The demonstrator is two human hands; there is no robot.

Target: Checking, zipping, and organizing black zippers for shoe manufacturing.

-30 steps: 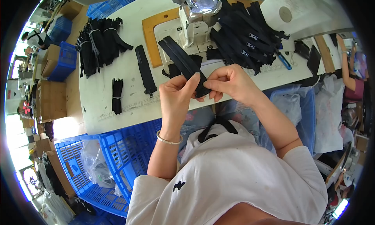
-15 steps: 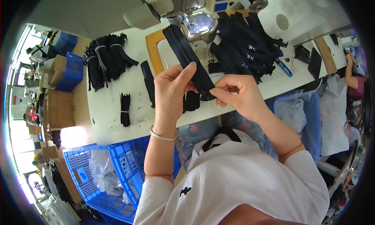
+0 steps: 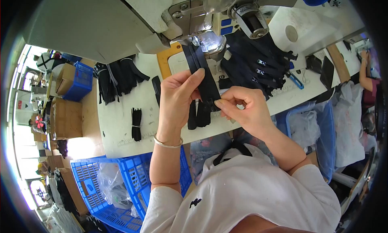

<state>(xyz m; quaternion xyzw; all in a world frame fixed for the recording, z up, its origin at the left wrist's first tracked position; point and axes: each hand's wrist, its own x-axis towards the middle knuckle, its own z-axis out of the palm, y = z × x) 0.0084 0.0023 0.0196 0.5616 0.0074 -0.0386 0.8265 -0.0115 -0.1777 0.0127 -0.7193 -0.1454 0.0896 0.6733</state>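
Observation:
A black zipper (image 3: 208, 81) stretches between my two hands in front of the sewing machine (image 3: 194, 20). My left hand (image 3: 178, 91) pinches it partway along, thumb on top, and wears a bangle on the wrist. At the near end of the zipper, my right hand (image 3: 244, 109) grips the corner between thumb and forefinger. The zipper's far end reaches up to the lit needle area, where I cannot tell if it lies under the foot. To the right lies a fanned pile of black zippers (image 3: 252, 59) with silvery sliders.
Tied bundles of black zippers (image 3: 119, 77) lie at the left of the white table (image 3: 117, 128), with a smaller bundle (image 3: 136, 123) nearer. A blue cutter (image 3: 296, 81) rests by the right pile. Below stand a blue crate (image 3: 133, 180) and a blue bin (image 3: 325, 132) with plastic bags.
The head view has shifted, so the machine shows lower and larger. Both hands keep their hold on the zipper, which stands a little more upright in the picture.

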